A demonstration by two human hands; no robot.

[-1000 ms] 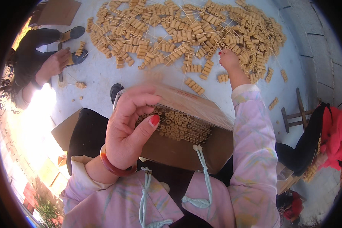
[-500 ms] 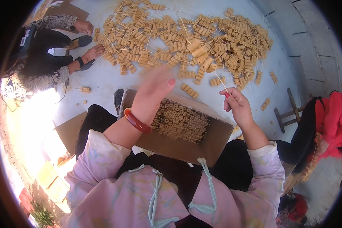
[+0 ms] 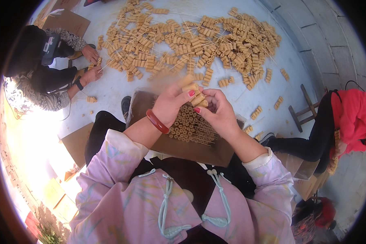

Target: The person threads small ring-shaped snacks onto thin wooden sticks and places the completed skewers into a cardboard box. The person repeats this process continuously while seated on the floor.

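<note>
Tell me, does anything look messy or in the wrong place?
A little. Some skewers lie right of the box, apart from the big pile, as if strayed. On the left are tiny loose bits, maybe crumbled off. The pile is jumbled, unlike the neater rows inside the box.

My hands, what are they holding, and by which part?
Your left hand and right hand hold a row of tan rolls between them, by the rolls themselves, from opposite sides.

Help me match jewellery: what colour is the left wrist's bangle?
The bangle is reddish-brown; it shows best in the head view.
</note>
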